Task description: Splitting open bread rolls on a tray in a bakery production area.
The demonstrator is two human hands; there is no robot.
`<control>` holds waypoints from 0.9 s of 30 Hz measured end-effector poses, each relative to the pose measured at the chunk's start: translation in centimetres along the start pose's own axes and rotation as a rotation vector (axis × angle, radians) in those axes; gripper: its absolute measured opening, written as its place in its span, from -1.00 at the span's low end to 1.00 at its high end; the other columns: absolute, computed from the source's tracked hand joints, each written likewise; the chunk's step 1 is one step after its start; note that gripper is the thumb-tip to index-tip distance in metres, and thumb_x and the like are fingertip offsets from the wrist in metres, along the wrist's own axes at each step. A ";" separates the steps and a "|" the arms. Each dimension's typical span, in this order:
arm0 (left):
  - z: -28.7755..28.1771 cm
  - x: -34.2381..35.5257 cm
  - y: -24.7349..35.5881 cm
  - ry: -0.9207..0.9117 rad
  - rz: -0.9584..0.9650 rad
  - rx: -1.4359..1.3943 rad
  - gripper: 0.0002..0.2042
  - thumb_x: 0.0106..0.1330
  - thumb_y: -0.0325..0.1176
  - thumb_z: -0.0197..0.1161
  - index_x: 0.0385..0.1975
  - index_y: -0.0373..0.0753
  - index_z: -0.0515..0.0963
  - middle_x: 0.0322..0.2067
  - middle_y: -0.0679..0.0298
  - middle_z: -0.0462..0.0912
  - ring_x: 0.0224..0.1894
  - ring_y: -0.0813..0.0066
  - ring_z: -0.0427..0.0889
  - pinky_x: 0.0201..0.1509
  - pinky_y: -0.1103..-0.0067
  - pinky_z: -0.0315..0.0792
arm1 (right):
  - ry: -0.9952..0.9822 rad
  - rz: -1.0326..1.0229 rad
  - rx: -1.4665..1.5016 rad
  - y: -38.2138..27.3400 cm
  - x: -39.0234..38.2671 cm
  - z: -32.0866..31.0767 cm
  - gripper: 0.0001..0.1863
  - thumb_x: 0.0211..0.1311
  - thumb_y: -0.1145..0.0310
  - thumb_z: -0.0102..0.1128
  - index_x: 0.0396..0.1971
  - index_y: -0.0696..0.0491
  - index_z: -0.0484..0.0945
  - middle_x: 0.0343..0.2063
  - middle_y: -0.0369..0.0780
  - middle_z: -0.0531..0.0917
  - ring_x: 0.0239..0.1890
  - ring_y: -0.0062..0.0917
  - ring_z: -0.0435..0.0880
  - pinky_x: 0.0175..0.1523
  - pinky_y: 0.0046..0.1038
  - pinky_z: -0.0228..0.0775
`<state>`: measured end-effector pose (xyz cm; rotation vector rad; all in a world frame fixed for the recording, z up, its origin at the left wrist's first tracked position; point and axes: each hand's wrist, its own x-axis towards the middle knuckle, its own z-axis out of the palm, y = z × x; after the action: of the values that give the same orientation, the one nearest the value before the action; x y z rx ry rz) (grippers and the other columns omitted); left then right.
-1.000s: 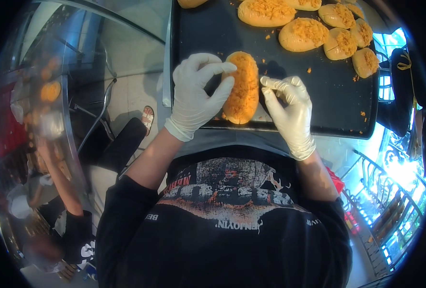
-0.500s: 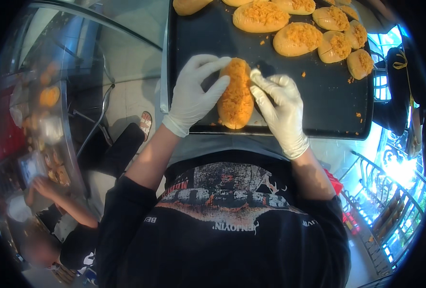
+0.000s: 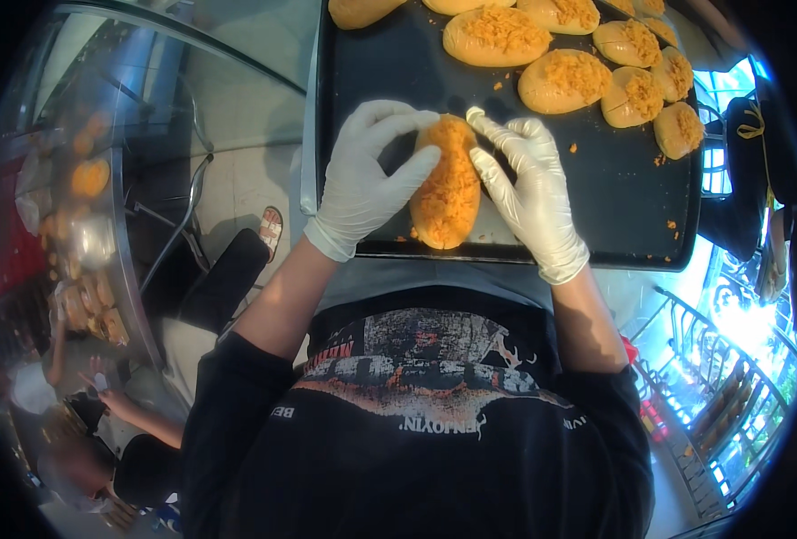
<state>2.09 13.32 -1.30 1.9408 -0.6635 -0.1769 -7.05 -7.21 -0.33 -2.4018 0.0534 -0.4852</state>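
Note:
An oval bun (image 3: 445, 193) topped with orange shreds lies lengthwise toward me at the front edge of the black baking tray (image 3: 398, 76). My left hand (image 3: 373, 166), in a white glove, holds its left side, with thumb and forefinger spread along the edge and fingertips on the topping. My right hand (image 3: 531, 180), also gloved, is at the upper right side. Its thumb and forefinger are bent and apart, and their tips meet the bun's edge; the other fingers curl in.
More shred-topped buns (image 3: 564, 81) sit at the tray's back and right. A bare bun (image 3: 362, 11) lies at its far left corner. Loose shreds dot the tray. To the left, a person's hand (image 3: 102, 388) is near a table with bread rolls (image 3: 88, 301). Metal railings (image 3: 730, 395) stand at right.
My right hand's fingers have opened from a pinch and moved against the bun's edge. My left hand stays on the bun. The person at left has lowered and parted their hands.

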 end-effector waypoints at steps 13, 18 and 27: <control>0.0 -0.2 -0.3 -0.058 -0.009 0.064 -0.75 0.33 -0.45 0.45 -0.01 -0.18 0.80 0.03 0.20 0.63 0.12 0.32 0.63 0.25 0.44 0.52 | -0.081 -0.136 -0.005 0.5 0.6 0.1 -0.68 0.23 0.43 0.48 0.01 0.01 0.82 -0.25 -0.14 0.70 -0.17 -0.27 0.60 -0.03 -0.29 0.49; 0.1 -0.5 -0.6 -0.018 -0.079 -0.048 -0.78 0.37 -0.50 0.37 -0.02 -0.25 0.74 0.04 0.21 0.59 0.15 0.32 0.61 0.29 0.45 0.50 | -0.067 -0.071 -0.045 0.1 0.5 -0.2 -0.70 0.23 0.43 0.48 -0.02 0.01 0.83 -0.27 -0.17 0.70 -0.15 -0.26 0.60 0.02 -0.28 0.47; 0.6 -0.6 -0.7 0.057 -0.044 -0.088 -0.82 0.32 -0.44 0.41 -0.10 -0.20 0.73 -0.05 0.22 0.58 0.07 0.31 0.62 0.22 0.46 0.52 | -0.019 -0.067 -0.008 0.5 0.2 -0.2 -0.68 0.23 0.43 0.48 0.00 0.00 0.82 -0.26 -0.13 0.68 -0.13 -0.25 0.60 0.03 -0.27 0.45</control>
<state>1.62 13.39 -2.26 1.8694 -0.5669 -0.1749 -6.89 -7.75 -0.48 -2.4220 -0.0336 -0.4941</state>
